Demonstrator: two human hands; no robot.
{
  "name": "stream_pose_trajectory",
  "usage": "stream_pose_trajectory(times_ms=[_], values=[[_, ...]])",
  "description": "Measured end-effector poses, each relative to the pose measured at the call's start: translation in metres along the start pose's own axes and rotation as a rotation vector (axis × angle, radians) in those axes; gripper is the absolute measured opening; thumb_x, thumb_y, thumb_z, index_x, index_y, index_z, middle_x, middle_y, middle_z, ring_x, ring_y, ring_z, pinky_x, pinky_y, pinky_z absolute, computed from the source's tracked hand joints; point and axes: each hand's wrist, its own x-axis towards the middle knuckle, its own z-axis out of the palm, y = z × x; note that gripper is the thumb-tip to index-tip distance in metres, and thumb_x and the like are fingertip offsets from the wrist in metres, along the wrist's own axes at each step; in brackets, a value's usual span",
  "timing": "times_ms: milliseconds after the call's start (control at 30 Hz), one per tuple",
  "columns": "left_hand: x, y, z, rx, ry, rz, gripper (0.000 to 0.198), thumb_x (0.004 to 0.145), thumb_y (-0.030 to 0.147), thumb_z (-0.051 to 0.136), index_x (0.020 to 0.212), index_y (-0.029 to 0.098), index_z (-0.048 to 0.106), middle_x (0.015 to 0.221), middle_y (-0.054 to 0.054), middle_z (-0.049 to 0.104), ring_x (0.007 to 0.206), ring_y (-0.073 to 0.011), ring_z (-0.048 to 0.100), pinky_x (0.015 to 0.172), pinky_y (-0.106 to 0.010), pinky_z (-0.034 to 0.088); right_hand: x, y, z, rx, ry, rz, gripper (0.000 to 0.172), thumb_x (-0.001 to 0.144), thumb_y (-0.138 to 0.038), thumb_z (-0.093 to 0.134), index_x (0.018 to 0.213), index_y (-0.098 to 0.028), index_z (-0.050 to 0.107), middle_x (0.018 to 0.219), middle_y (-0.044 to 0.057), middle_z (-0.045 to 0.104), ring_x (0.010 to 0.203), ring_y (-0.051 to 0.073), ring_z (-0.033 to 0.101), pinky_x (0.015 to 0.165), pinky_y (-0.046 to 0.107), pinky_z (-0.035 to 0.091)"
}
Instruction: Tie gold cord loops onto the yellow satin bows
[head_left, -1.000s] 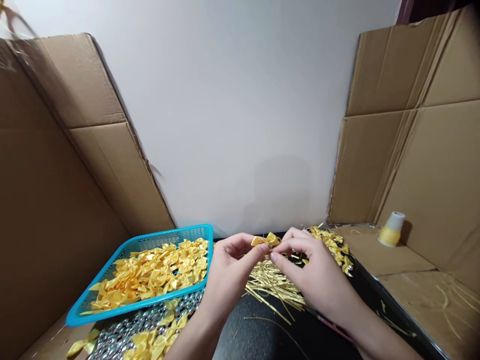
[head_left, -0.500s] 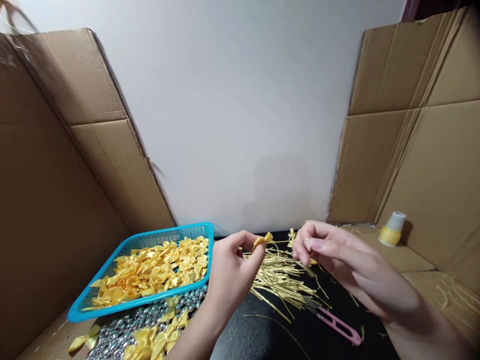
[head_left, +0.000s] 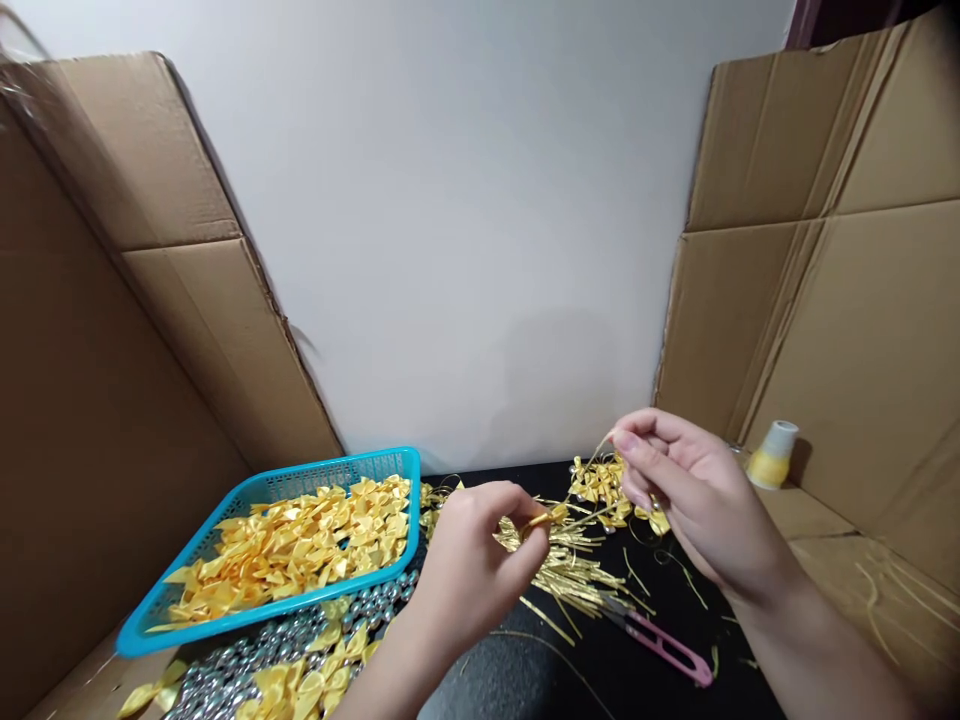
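Between the thumb and forefinger of my left hand (head_left: 480, 560) is a small yellow ribbon bow (head_left: 553, 514). My right hand (head_left: 686, 490), raised to the right, pinches the end of a thin gold cord (head_left: 594, 455) that runs down to the bow. A heap of cut gold strands (head_left: 566, 580) lies on the black surface beneath my hands. Behind my right fingers sits a cluster of finished-looking yellow bows with small shiny beads (head_left: 596, 482).
A blue basket (head_left: 262, 610) full of yellow bows stands at the left. Silver beads (head_left: 232, 670) and loose bows (head_left: 304, 690) lie before it. Pink-handled thread snips (head_left: 667, 645) rest near my right wrist. A yellow thread spool (head_left: 772, 455) stands far right. Cardboard walls (head_left: 757, 150) flank the space.
My right hand has moved up and away to the right, drawing the cord's end upward. My left hand has lowered slightly, still pinching the bow. The view has shifted a little.
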Motion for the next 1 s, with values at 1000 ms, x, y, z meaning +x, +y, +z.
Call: stream_pose_trajectory(times_ms=[1000], values=[[0.006, -0.021, 0.009, 0.051, 0.236, 0.164, 0.012, 0.075, 0.011, 0.057, 0.067, 0.017, 0.064, 0.066, -0.001, 0.068, 0.059, -0.0133, 0.058, 0.058, -0.023, 0.041, 0.011, 0.009, -0.005, 0.103, 0.196, 0.049, 0.023, 0.076, -0.035, 0.069, 0.07, -0.018, 0.054, 0.049, -0.009, 0.037, 0.046, 0.006, 0.03, 0.058, 0.022, 0.045]])
